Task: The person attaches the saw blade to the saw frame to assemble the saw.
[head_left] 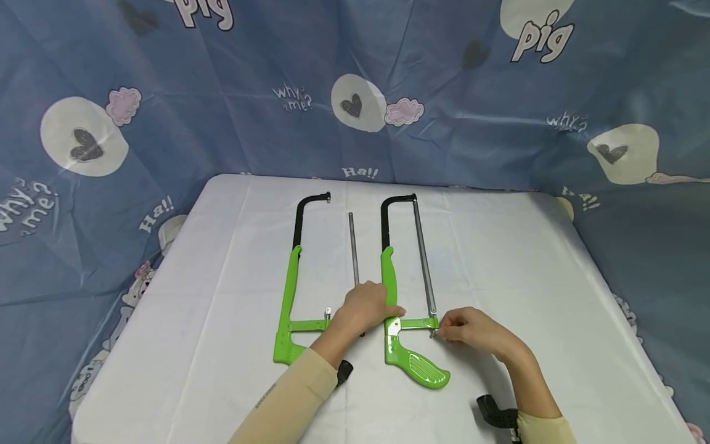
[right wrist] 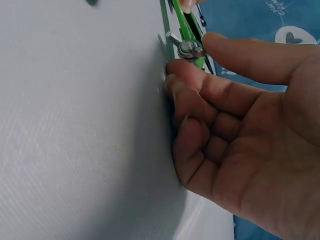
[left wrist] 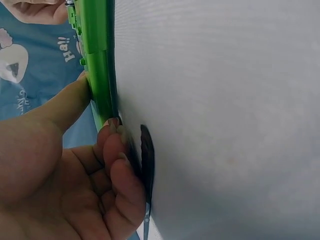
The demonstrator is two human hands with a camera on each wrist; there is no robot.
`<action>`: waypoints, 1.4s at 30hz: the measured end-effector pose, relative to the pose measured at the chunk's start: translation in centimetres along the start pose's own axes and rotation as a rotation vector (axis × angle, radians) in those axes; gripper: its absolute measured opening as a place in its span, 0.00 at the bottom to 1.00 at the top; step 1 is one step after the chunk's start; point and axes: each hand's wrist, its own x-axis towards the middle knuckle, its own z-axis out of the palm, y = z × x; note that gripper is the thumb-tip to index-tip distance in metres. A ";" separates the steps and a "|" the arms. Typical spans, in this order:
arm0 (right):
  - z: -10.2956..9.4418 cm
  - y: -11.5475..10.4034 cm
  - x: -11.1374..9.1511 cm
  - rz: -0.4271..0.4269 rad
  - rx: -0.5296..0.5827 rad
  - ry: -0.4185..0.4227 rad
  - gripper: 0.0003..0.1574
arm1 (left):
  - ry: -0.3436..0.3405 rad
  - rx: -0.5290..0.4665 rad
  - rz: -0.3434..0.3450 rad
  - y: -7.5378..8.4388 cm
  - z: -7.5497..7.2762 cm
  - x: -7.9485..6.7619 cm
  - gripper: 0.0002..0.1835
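Two hacksaws with green handles and black bow ends lie side by side on the white table. My left hand grips the green frame of the right hacksaw, thumb on one side and fingers on the other in the left wrist view. A grey blade spans that saw's open side. At the end of its lower green arm, my right hand pinches the metal wing nut with thumb and index finger; its other fingers are curled near the cloth. The left hacksaw has no blade across it, its handle partly hidden by my left forearm.
A loose thin grey strip, much like a blade, lies between the saws, partly under my left hand. White cloth covers the table. A blue printed curtain hangs behind and at the sides. Black wrist devices sit by both sleeves.
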 end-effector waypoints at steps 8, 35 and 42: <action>0.0 0.3 0.2 -0.008 -0.006 0.027 0.07 | 0.001 -0.009 -0.003 -0.1 0.0 0.0 0.26; 0.6 0.2 0.0 0.024 -0.049 0.037 0.20 | 0.030 -0.040 -0.003 0.0 0.0 -0.4 0.25; 0.7 0.0 0.0 0.032 -0.035 0.057 0.18 | 0.038 -0.050 0.000 -0.1 0.0 -0.6 0.25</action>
